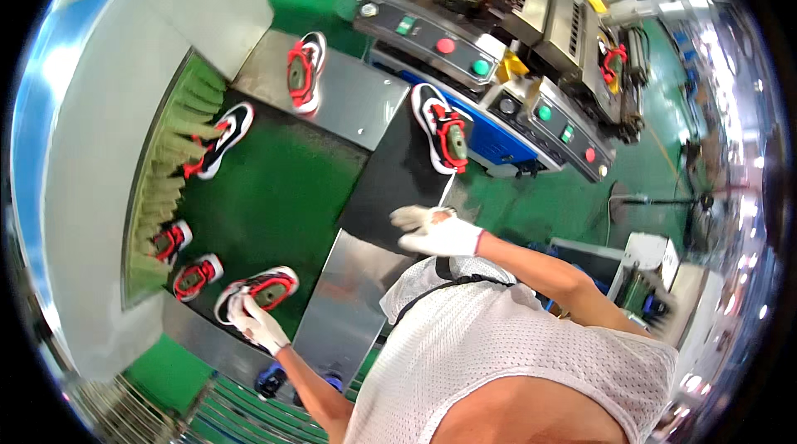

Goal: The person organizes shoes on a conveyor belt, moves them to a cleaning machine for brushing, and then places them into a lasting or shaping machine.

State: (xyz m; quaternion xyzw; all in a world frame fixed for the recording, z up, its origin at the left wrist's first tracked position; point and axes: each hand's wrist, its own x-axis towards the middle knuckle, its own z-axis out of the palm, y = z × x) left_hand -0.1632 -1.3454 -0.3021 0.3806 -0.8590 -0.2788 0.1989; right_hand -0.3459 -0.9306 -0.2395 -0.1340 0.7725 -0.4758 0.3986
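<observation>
The left hand (257,326), in a white knit glove, lies over one end of a black, white and red sneaker (274,285) at the near edge of the dark green belt (274,187). The glove hides that end of the sneaker, so I cannot tell whether its fingers grasp it or only rest on it. The right hand (440,232), also gloved, is over the border of the black mat (374,195) and the smooth steel table (340,278); its fingers are extended and slightly parted, clear of any sneaker, though a small dark patch behind the glove is hard to make out.

A ragged yellow-green fringe curtain (178,153) partly covers a sneaker (224,141) at the opening of the white housing (166,8); of two red-trimmed sneakers (198,276) lower down, the farther is cut off by its strands. A sneaker with a hard green last (297,75) lies on a steel plate (353,95), another sneaker (436,129) on the mat, beside metal pressing machines (440,33) with round buttons. Blue-and-black shapes (270,379) near the left forearm are too obscured to name. The shirt (515,332) is white perforated mesh.
</observation>
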